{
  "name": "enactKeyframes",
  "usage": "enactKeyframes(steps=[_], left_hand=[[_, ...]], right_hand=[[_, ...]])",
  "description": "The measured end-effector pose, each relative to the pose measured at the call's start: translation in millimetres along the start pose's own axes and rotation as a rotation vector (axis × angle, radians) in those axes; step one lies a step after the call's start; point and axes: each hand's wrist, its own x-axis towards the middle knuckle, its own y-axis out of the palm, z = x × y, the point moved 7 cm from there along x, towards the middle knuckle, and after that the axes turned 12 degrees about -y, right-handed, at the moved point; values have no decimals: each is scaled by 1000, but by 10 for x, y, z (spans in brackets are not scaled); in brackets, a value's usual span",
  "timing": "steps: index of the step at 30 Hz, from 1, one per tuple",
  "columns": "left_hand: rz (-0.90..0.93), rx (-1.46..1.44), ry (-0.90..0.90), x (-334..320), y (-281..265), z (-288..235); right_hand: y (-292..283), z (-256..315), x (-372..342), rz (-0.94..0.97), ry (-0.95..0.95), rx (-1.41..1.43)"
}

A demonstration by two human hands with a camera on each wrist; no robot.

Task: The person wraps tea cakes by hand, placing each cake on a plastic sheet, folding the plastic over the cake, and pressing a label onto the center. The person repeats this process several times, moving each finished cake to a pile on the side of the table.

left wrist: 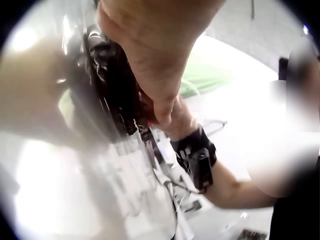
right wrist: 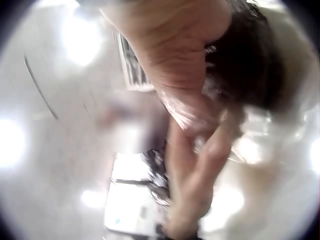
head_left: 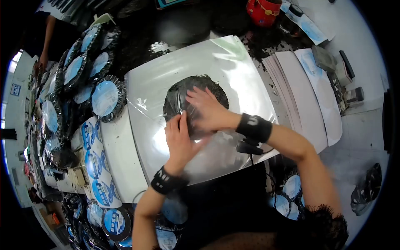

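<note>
A dark round disc (head_left: 216, 88), rough at its rim like dried seaweed, lies on a stack of shiny clear plastic sheets (head_left: 146, 89). Film wrinkles over its middle, just above the left fingertips. My right hand (head_left: 210, 110) rests over the disc with its fingers spread toward the far side. Lower left, my left hand (head_left: 179, 141) touches the near side of the disc with its fingers extended and its thumb out to the right. In the left wrist view the disc (left wrist: 107, 75) shows dark and glossy beside that hand. Both wrists wear black bands.
Black round packs with blue labels (head_left: 105, 98) are piled along the left. A strip of blue printed labels (head_left: 95, 162) lies beside the sheets. Stacked white paper (head_left: 291, 87) sits on the right, and a red container (head_left: 263, 12) stands at the back. Another person's arm (head_left: 48, 37) shows far left.
</note>
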Motion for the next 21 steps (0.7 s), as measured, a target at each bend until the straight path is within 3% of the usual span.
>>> enactKeyframes(steps=[1,2,3,4,5,8,10,12,13,16,17,20,21], left_hand=[[-20,-54,-116,94,118,65],[-45,-91,-138,111,188,133],[-78,-130,-164,111,231,226],[-112,-165,-193,103,255,287],[-143,-173,-203,135,197,222],[-137,-187,-182,140,209,254],[-86,-173,-209,129,199,228],[-57,-137,-242,166,160,222],[-96,-12,-70,192,82,154],[77,-293,-52,251,-30,120],[110,-457,-79,231,-18,59],[86,-351,-408,266,200,237],[176,-108,-292,243,334,283]], right_hand=[[-190,70,-37,-83,152,461],[-331,540,-313,-327,102,533],[-52,863,-678,-86,53,134],[-112,1296,-1008,-40,-63,-20],[141,1241,-1397,40,-9,55],[-236,450,-1613,-105,261,-495],[-562,233,-849,-378,287,-585],[-196,314,-415,-188,172,-564],[-82,314,-245,-106,103,-557],[13,256,-290,-188,-60,-170],[2,77,-500,-349,213,235],[-69,92,-468,-230,59,-150],[-449,447,-262,-314,-110,-428]])
